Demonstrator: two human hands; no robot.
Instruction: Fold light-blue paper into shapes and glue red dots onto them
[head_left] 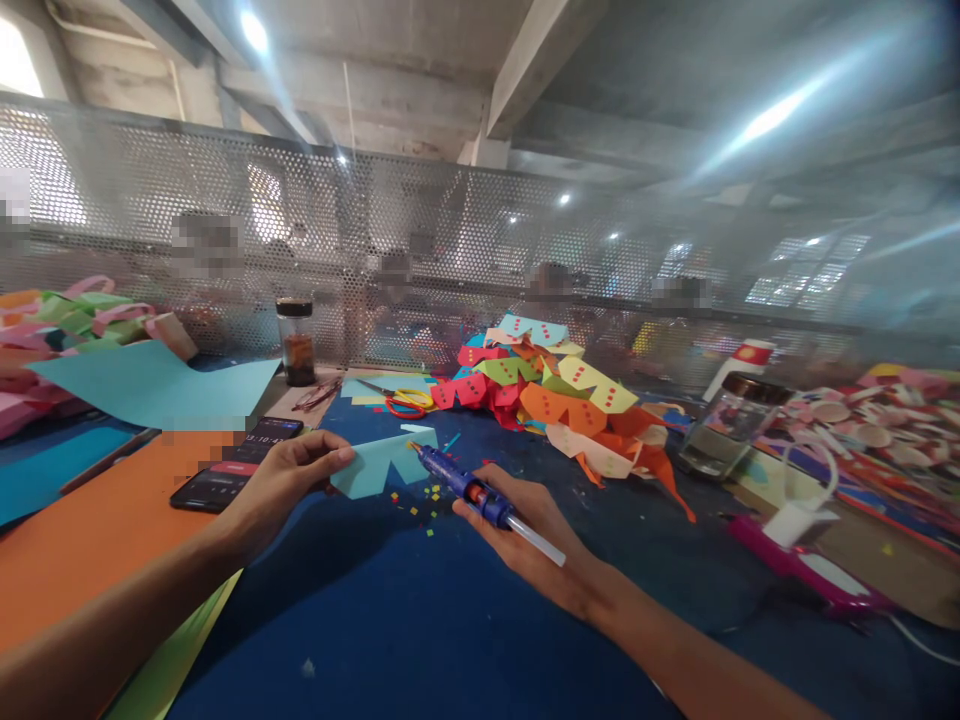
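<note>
Pinched between the thumb and fingers of my left hand [304, 470] is a light blue paper cutout [371, 467] with a V-shaped notch along its lower edge. My right hand [525, 520] grips a blue glue gun [465, 485], a clear glue stick poking out of its rear. The gun's nozzle touches or hovers at the upper right part of the cutout; I cannot tell which. Small yellow, green and orange paper squares [424, 502] lie scattered on the blue table [360, 610] just below the cutout.
Folded colourful paper pieces with dots [555, 385] are heaped ahead. Red and yellow scissors [409, 402] lie behind the cutout. A phone [217, 485] rests at left by orange paper [97, 540]. Glass jars [727, 430] and a magenta power strip [806, 570] stand around the edges.
</note>
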